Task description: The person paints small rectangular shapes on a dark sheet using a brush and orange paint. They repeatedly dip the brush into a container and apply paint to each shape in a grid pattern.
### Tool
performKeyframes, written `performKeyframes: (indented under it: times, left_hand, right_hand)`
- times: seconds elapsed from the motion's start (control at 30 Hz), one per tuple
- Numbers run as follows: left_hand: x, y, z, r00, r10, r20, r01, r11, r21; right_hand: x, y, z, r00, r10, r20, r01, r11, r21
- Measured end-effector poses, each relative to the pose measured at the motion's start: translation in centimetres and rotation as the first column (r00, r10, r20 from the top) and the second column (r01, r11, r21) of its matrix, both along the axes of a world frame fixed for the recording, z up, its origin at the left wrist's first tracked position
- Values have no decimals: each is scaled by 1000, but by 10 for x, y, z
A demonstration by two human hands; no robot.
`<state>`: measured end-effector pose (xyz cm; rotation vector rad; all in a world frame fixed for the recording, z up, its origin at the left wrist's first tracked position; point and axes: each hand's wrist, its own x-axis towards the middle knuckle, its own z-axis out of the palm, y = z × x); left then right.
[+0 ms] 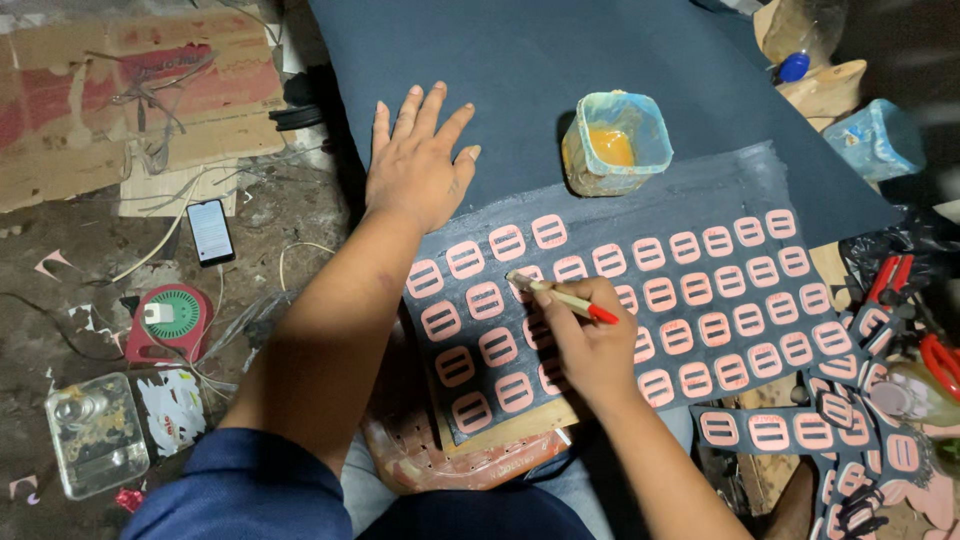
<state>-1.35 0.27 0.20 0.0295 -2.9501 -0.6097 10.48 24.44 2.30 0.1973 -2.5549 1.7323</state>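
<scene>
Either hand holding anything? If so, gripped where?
The right hand holds a small brush, gripped near its red end, bristle tip on the sheet of pink pieces. The left hand holds nothing; it lies flat on the dark sheet.

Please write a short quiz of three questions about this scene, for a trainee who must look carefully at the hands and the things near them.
1. True or false: the left hand lies flat on the dark sheet.
2. What does the right hand hold? A) scissors B) a small brush C) a phone
3. Fill in: the tub beyond the pink pieces holds a ____ coloured paste.

Key:
1. True.
2. B; its tip rests among the pink pieces.
3. Yellow-orange.
</scene>
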Motion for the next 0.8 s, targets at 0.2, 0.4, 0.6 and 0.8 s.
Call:
performKeyframes:
  times: [0.2, 0.4, 0.6, 0.8]
  left_hand:
    - [1, 0, 1, 1000, 1, -11, -1, 1000, 10]
    - [1, 1, 1, 1000, 4, 6, -4, 1000, 8]
    - [0, 0, 1, 1000, 4, 16, -4, 1000, -2]
    - [0, 1, 0, 1000, 6, 6, -6, 1000, -3]
  right_hand:
    - [-29, 23, 14, 960, -42, 276, 142, 924, -355]
    - [-45, 34, 13, 967, -31, 254, 59, 993, -102]
    - [-58, 10, 13, 976, -9, 216, 0, 999, 41]
    - [-70, -10, 23, 979, 38, 198, -78, 977, 198]
